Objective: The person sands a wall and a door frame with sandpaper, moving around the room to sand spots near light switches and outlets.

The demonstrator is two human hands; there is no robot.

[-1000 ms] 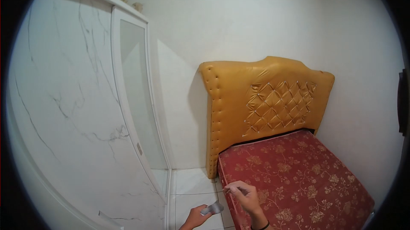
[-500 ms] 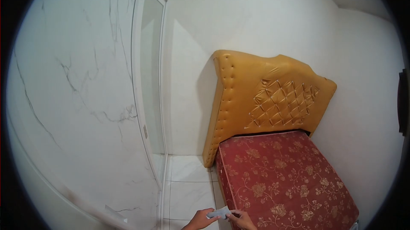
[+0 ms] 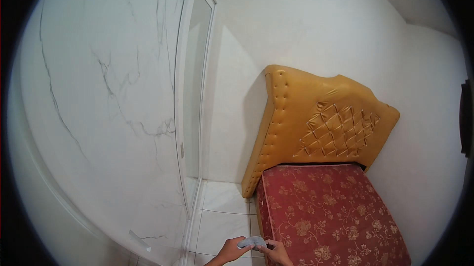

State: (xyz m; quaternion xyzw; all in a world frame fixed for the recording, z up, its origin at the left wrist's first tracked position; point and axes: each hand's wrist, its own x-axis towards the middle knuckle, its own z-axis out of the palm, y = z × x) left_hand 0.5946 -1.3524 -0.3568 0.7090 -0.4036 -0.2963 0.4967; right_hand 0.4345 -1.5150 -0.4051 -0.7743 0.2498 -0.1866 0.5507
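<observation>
Mattress (image 3: pixel 335 216): boxy, red fabric with gold flowers and curly vines
Headboard (image 3: pixel 340 130): shiny mustard, leather-look, tufted diamonds, wavy top, at the mattress's far end
Wardrobe (image 3: pixel 108 118): smooth white with grey marble-style veins, way over left of the mattress
Grey piece (image 3: pixel 253 241): small, kinda crumpled, held up by the mattress's left edge in this view; can't tell the material
Left hand (image 3: pixel 230 251): thumb and fingers pinching its left end
Right hand (image 3: pixel 276 252): fingertips pinched on its right end
</observation>
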